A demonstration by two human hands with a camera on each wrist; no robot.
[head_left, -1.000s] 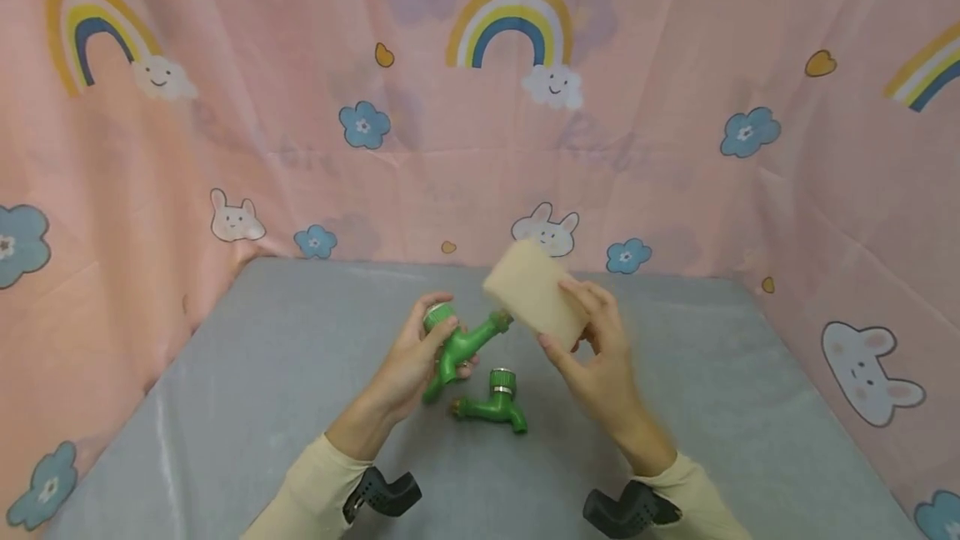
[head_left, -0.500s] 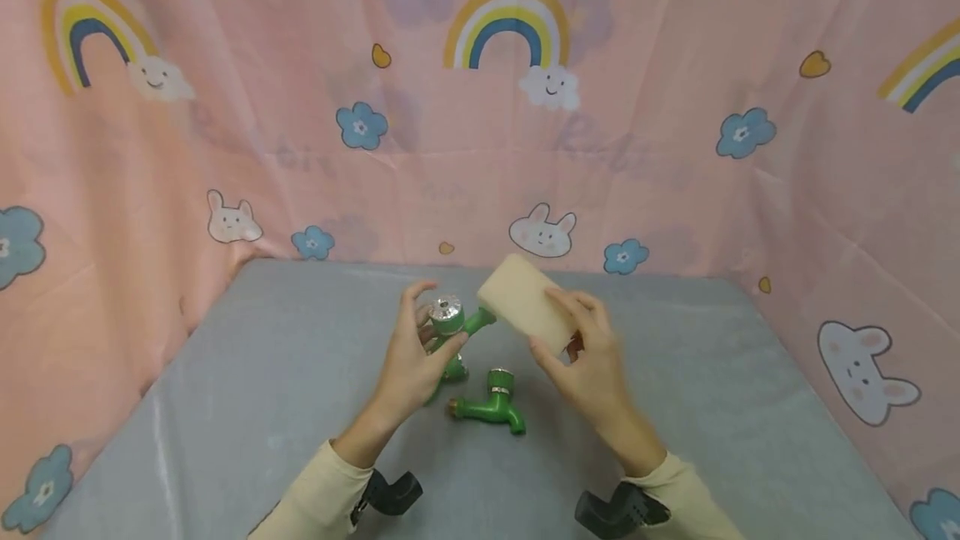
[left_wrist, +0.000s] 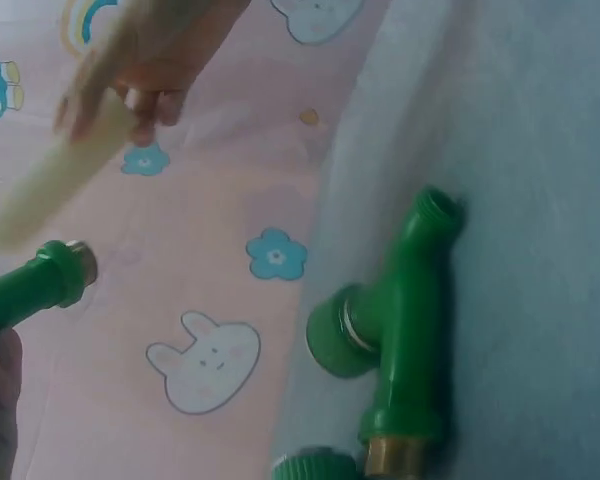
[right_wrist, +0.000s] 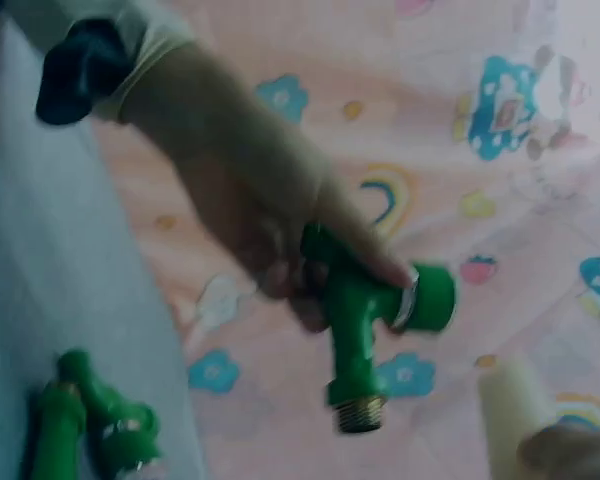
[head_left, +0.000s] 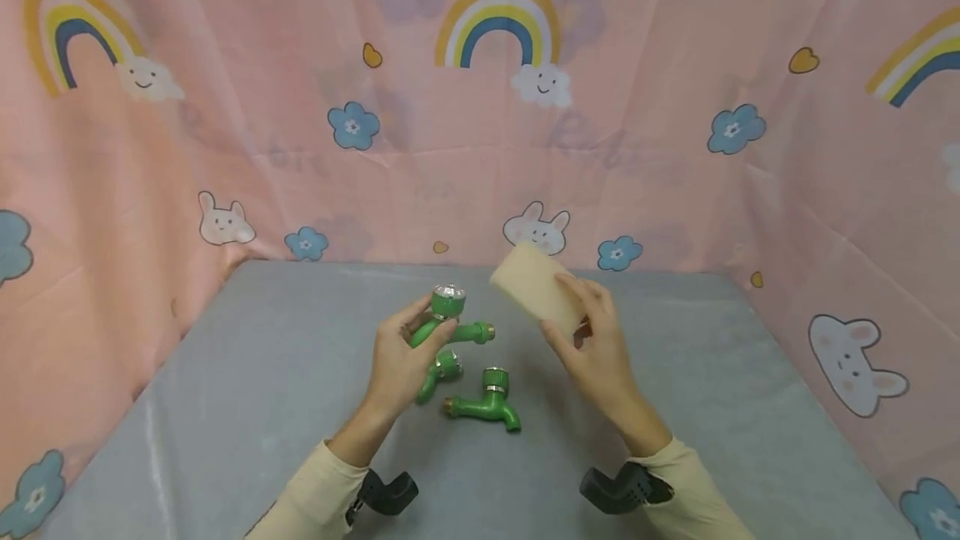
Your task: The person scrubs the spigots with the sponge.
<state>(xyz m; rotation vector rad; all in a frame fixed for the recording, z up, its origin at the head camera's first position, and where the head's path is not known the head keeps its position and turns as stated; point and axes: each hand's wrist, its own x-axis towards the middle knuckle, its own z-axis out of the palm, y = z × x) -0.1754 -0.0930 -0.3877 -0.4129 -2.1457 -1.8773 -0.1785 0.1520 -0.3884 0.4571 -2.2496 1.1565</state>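
Observation:
My left hand point(head_left: 399, 355) grips a green plastic faucet point(head_left: 472, 332) above the table, its silver-topped knob upward and its brass-threaded end pointing right. My right hand point(head_left: 606, 369) pinches a cream sponge point(head_left: 534, 286) by its lower right part, tilted in the air. A small gap separates the sponge from the threaded end. Below, a second green faucet point(head_left: 487, 408) lies on the table. A third green faucet point(head_left: 444, 369) lies close beside it, partly hidden by my left hand. In the right wrist view the held faucet point(right_wrist: 355, 325) shows its thread plainly.
The grey cloth-covered table point(head_left: 285, 390) extends around the hands. A pink printed curtain point(head_left: 637, 182) encloses its back and sides. Both wrists wear black camera mounts, such as the right mount point(head_left: 622, 490).
My left hand has turned the faucet so its knob stands up and its threaded end lies nearly level. The sponge dipped over that end, then moved up and right, away from it.

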